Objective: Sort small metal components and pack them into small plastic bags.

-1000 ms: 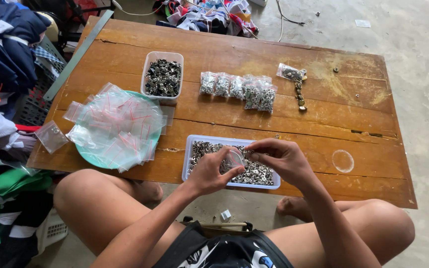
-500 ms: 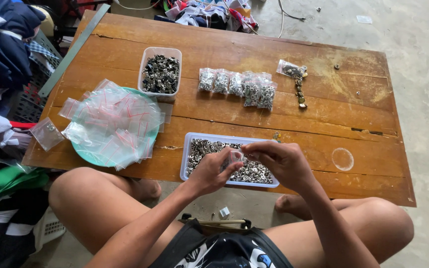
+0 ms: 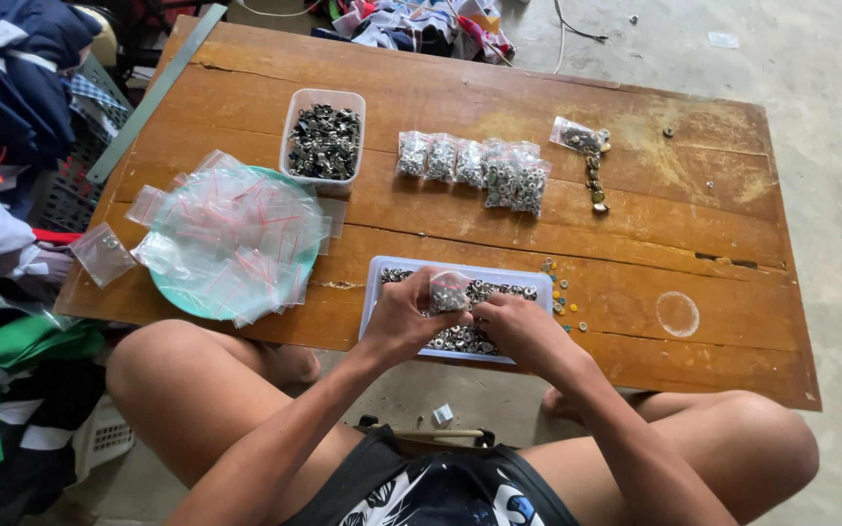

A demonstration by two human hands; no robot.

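My left hand (image 3: 406,317) and my right hand (image 3: 516,326) meet over a shallow white tray (image 3: 528,285) full of small metal snap parts at the near edge of a low wooden table (image 3: 694,214). Both hands pinch one small clear zip bag (image 3: 449,292) that holds some of the metal parts. A green plate (image 3: 172,292) heaped with empty clear zip bags (image 3: 231,239) lies to the left of the tray.
A clear tub of dark metal parts (image 3: 324,136) stands at the back. Several filled bags (image 3: 475,166) lie in a row beside it, with another bag and loose pieces (image 3: 587,146) further right. Tiny parts (image 3: 559,292) are scattered by the tray. Clothes (image 3: 12,195) are piled at left.
Both hands have shifted slightly with the small bag, staying over the tray. The view has drifted a little; nothing else on the table has moved.
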